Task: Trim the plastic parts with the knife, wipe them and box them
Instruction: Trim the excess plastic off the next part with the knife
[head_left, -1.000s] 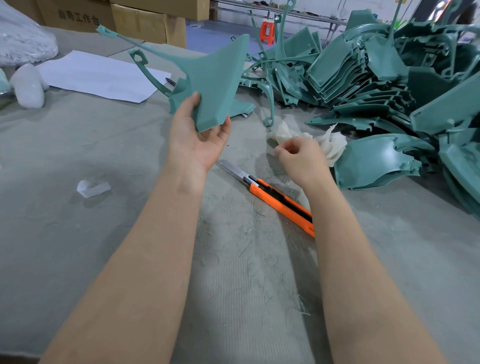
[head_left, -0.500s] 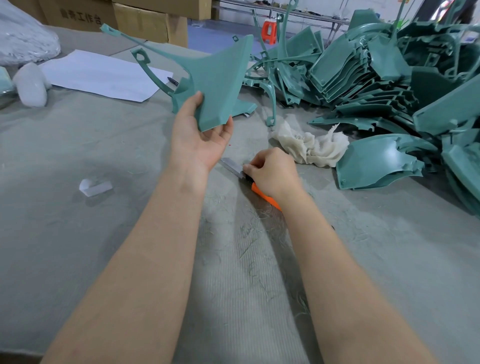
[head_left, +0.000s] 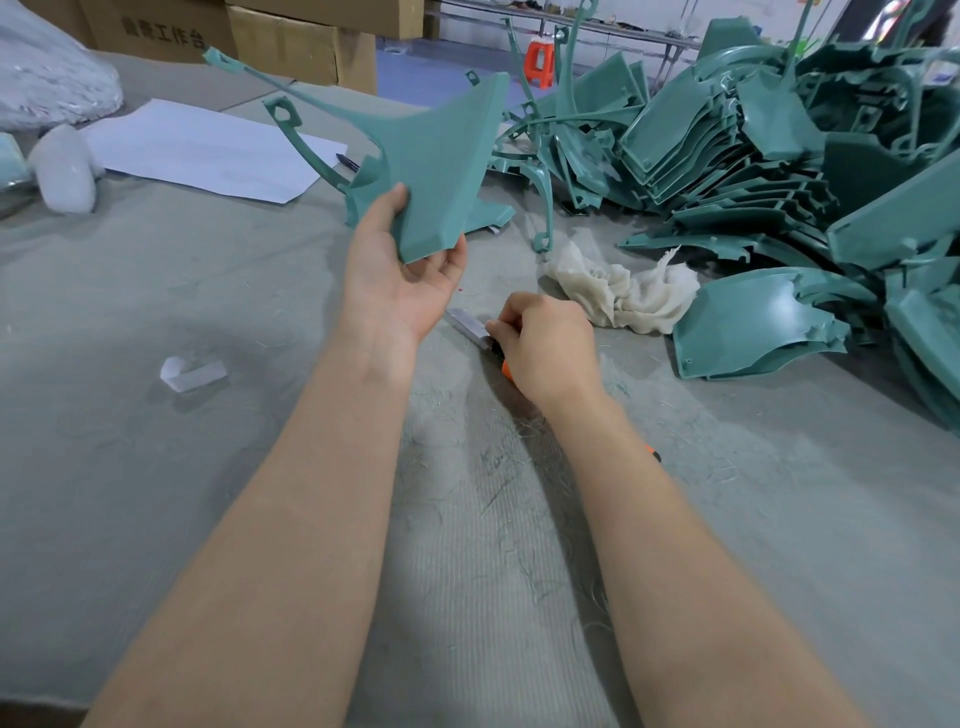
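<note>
Near the centre of the frame our left hand (head_left: 402, 283) grasps a teal plastic part (head_left: 439, 156) by its lower corner, holding it up off the grey felt tabletop (head_left: 156, 291). Just to the right, our right hand (head_left: 545, 348) curls its fingers round the orange utility knife (head_left: 467, 327), whose metal tip lies on the felt. A white rag (head_left: 623, 296) sits beside the heap of teal parts (head_left: 753, 145) at upper right.
</note>
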